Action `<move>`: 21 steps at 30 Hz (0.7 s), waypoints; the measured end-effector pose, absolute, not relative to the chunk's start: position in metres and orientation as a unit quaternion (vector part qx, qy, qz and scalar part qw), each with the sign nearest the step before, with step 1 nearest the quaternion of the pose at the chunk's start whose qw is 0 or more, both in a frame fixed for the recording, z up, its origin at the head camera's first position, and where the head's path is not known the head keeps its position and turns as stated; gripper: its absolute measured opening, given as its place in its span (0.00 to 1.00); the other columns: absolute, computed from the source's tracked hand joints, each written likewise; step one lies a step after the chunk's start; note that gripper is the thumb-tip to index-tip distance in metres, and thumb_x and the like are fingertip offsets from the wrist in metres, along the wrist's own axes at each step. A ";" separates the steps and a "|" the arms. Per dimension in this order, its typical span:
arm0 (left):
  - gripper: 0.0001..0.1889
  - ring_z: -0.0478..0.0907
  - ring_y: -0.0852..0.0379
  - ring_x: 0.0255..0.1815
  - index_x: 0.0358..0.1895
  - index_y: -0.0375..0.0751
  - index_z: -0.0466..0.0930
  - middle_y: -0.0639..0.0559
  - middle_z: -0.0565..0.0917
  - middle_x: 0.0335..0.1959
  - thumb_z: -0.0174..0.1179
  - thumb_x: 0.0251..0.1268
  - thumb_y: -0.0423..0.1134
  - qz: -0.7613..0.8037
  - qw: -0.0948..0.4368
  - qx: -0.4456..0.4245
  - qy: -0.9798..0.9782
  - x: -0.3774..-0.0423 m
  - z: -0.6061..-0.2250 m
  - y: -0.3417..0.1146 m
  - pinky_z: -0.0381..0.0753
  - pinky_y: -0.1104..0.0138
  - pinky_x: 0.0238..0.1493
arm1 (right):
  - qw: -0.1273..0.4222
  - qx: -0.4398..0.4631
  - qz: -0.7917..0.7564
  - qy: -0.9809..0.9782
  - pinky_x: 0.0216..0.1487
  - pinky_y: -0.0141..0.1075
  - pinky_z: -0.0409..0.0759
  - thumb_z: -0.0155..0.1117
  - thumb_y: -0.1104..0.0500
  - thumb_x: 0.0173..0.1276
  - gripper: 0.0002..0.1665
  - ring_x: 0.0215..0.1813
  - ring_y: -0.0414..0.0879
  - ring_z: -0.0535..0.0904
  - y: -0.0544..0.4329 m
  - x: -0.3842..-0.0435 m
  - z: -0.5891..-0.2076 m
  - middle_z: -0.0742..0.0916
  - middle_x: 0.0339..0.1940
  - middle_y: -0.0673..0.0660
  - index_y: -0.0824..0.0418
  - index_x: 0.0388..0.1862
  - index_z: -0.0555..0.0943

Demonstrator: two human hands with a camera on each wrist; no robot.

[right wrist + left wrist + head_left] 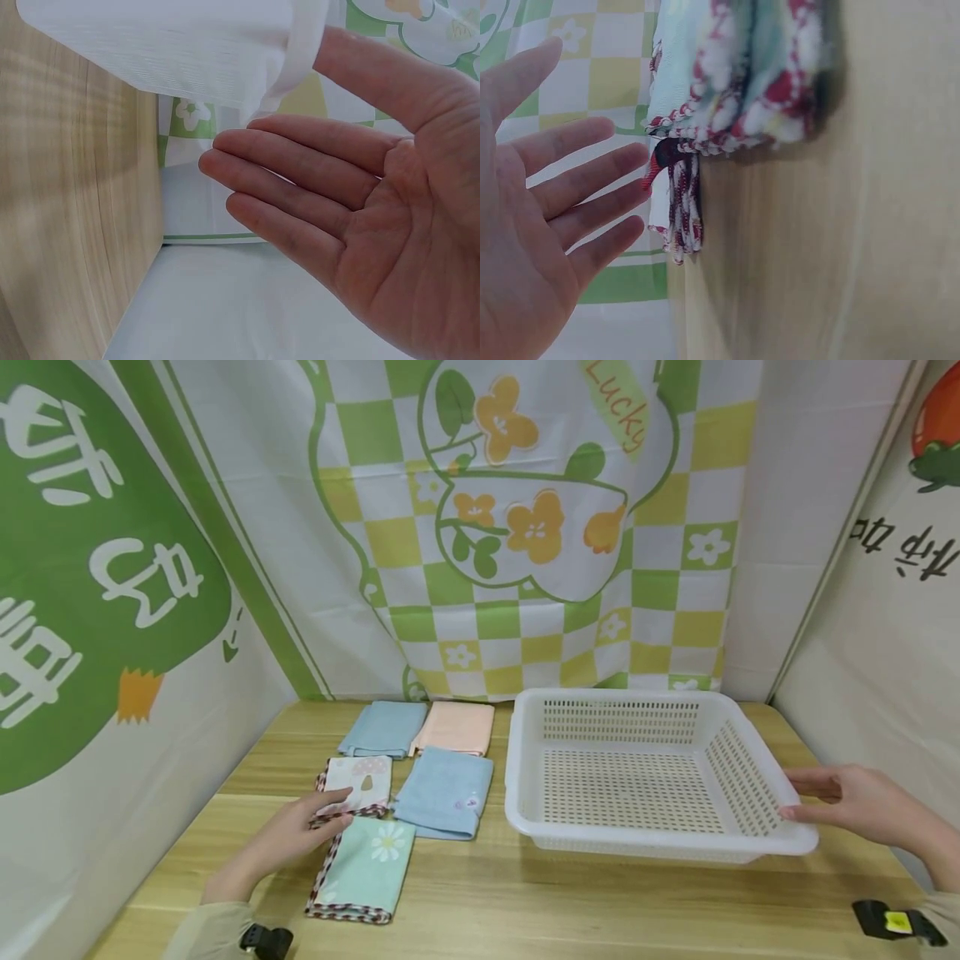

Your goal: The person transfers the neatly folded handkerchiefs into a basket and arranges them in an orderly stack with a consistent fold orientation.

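Note:
My left hand (281,839) hovers with spread fingers at the left edge of two folded small towels. One is white with a pink mushroom (369,777), the other mint green with a white daisy (371,864); both have dark red and white trim. In the left wrist view the fingers (592,187) are straight, close to the trimmed edges, with nothing held. At the right side of a white perforated plastic basket (630,839) is my right hand (862,802). Its thumb tip is right at the basket rim (304,52), while the other fingers (292,172) extend straight below the rim.
Behind the trimmed towels lie a grey-blue folded towel (386,728), a peach one (457,727) and a light blue one (446,793). Everything sits on a wooden table (480,902). Printed cloth walls (540,643) enclose its back and sides.

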State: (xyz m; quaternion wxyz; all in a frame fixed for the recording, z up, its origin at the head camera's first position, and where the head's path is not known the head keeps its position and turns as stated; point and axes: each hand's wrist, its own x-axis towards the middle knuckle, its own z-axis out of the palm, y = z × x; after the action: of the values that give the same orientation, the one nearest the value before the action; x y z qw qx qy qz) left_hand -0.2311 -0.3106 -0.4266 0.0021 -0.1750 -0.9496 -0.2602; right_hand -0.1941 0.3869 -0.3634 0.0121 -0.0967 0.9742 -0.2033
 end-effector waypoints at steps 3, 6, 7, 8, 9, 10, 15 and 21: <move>0.29 0.74 0.39 0.58 0.66 0.38 0.68 0.39 0.77 0.58 0.54 0.68 0.53 -0.268 0.002 -0.179 -0.947 -0.230 -0.429 -0.310 0.75 0.46 0.55 | 0.013 -0.097 -0.205 0.974 0.41 0.58 0.79 0.70 0.45 0.58 0.40 0.48 0.69 0.80 0.387 -0.194 -0.363 0.83 0.49 0.73 0.76 0.57 0.74; 0.29 0.76 0.42 0.56 0.66 0.38 0.69 0.40 0.78 0.57 0.55 0.68 0.52 -0.275 0.000 -0.178 -0.945 -0.231 -0.432 -0.310 0.76 0.47 0.54 | 0.015 -0.096 -0.207 0.974 0.41 0.58 0.79 0.70 0.45 0.58 0.41 0.47 0.70 0.80 0.388 -0.194 -0.363 0.83 0.48 0.73 0.76 0.57 0.74; 0.29 0.76 0.42 0.56 0.65 0.38 0.69 0.41 0.78 0.57 0.55 0.68 0.53 -0.275 -0.001 -0.177 -0.945 -0.231 -0.432 -0.310 0.76 0.47 0.54 | 0.015 -0.094 -0.207 0.974 0.41 0.58 0.79 0.70 0.45 0.58 0.41 0.47 0.70 0.80 0.388 -0.194 -0.363 0.83 0.48 0.73 0.77 0.57 0.74; 0.29 0.76 0.42 0.56 0.65 0.39 0.69 0.41 0.78 0.57 0.55 0.67 0.53 -0.275 -0.002 -0.175 -0.945 -0.231 -0.432 -0.310 0.76 0.47 0.54 | 0.015 -0.094 -0.208 0.974 0.41 0.58 0.79 0.70 0.45 0.58 0.41 0.47 0.70 0.80 0.388 -0.194 -0.363 0.83 0.48 0.74 0.77 0.57 0.74; 0.29 0.76 0.43 0.56 0.65 0.39 0.70 0.42 0.78 0.57 0.56 0.67 0.53 -0.278 -0.005 -0.173 -0.945 -0.232 -0.433 -0.311 0.76 0.47 0.53 | 0.016 -0.093 -0.208 0.974 0.41 0.58 0.79 0.70 0.45 0.58 0.41 0.47 0.70 0.80 0.388 -0.195 -0.364 0.83 0.48 0.74 0.77 0.57 0.73; 0.29 0.76 0.42 0.56 0.65 0.39 0.70 0.42 0.78 0.56 0.56 0.67 0.53 -0.281 -0.008 -0.171 -0.944 -0.232 -0.433 -0.311 0.76 0.47 0.53 | 0.016 -0.092 -0.209 0.973 0.41 0.58 0.79 0.70 0.45 0.58 0.41 0.47 0.70 0.80 0.388 -0.195 -0.364 0.83 0.48 0.74 0.77 0.56 0.73; 0.29 0.77 0.45 0.54 0.64 0.39 0.71 0.43 0.79 0.54 0.58 0.65 0.54 -0.300 -0.021 -0.155 -0.941 -0.234 -0.435 -0.311 0.79 0.52 0.52 | 0.017 -0.092 -0.211 0.973 0.41 0.58 0.79 0.70 0.45 0.58 0.41 0.48 0.69 0.80 0.389 -0.195 -0.364 0.83 0.48 0.73 0.77 0.57 0.73; 0.29 0.79 0.47 0.51 0.61 0.36 0.73 0.44 0.81 0.51 0.61 0.62 0.52 -0.308 -0.014 -0.152 -0.939 -0.237 -0.437 -0.313 0.80 0.57 0.50 | 0.015 -0.095 -0.219 0.971 0.40 0.57 0.80 0.69 0.46 0.59 0.40 0.47 0.68 0.81 0.388 -0.194 -0.364 0.83 0.48 0.73 0.76 0.57 0.73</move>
State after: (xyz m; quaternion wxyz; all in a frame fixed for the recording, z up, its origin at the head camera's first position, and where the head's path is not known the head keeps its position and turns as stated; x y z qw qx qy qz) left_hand -0.2369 -0.3134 -0.4374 -0.0138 -0.1524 -0.9389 -0.3084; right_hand -0.1935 0.3876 -0.3641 0.0153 -0.0954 0.9709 -0.2190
